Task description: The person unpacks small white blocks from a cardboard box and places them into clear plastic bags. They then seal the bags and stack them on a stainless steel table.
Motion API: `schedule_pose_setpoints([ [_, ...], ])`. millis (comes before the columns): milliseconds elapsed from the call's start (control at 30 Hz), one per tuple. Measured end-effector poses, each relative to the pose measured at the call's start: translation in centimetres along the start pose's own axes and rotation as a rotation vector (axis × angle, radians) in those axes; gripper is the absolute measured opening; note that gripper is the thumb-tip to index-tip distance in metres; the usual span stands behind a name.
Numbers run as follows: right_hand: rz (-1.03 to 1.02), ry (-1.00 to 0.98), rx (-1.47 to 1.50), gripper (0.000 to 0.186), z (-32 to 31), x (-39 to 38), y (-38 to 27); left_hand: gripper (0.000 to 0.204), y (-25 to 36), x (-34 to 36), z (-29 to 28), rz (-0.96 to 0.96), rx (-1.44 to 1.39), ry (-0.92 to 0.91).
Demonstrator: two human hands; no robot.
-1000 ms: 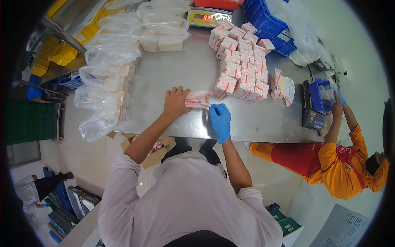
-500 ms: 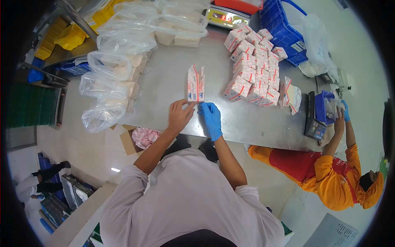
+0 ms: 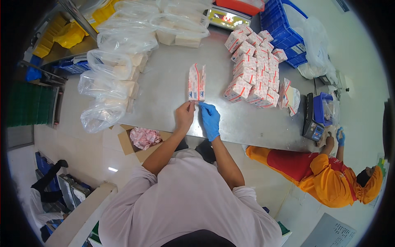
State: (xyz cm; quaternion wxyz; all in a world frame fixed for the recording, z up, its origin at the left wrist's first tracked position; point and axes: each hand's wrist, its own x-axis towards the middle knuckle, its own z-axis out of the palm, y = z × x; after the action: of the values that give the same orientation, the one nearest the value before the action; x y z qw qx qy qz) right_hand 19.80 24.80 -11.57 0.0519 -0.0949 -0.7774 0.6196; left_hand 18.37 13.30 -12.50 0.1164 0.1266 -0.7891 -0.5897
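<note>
On the metal table before me lies a red-and-white printed wrapper, folded lengthwise, its far end loose and upright. What it encloses is mostly hidden. My bare left hand is closed, thumb and forefinger pinched at the wrapper's near end. Beside it, my blue-gloved right hand has its fingertips bent together at the same end, toward the right corner. Further right stands a stack of wrapped blocks in the same print. Next to the stack is a partly opened wrapper with a pale block.
Clear plastic bags with pale blocks line the table's left and far sides. A digital scale and blue crate stand at the back. A co-worker works by a blue basket. An open carton sits below the edge.
My left hand's fingers have gone from stretched out to pinched at the wrapper's near end. My right hand has barely moved. The co-worker's hands have left the blue basket and come nearer the table edge.
</note>
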Motion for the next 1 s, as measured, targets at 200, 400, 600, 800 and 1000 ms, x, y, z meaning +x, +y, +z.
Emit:
schedule_pose_setpoints([
  [200, -0.148, -0.135, -0.147, 0.021, 0.2, -0.6, -1.6, 0.024, 0.1, 2.9, -3.8, 0.055, 0.301, -0.282],
  [400, -0.1, -0.097, -0.681, 0.02, 1.3, -1.3, -0.9, 0.028, 0.1, 3.5, -6.0, 0.105, 0.42, -0.342],
  [600, 0.261, -0.003, -0.148, 0.031, 2.2, -1.2, -4.4, 0.015, -0.9, 0.7, -4.7, 0.285, 0.273, -0.007],
  [800, 0.321, -0.052, 0.111, 0.023, 2.4, 0.7, -3.3, 0.017, -0.3, 1.9, -3.3, 0.681, 0.308, -0.066],
  [1000, 0.231, -0.034, 0.035, 0.025, 1.9, 2.0, -1.8, 0.022, 1.6, 4.5, -4.0, 0.843, 0.452, -0.184],
])
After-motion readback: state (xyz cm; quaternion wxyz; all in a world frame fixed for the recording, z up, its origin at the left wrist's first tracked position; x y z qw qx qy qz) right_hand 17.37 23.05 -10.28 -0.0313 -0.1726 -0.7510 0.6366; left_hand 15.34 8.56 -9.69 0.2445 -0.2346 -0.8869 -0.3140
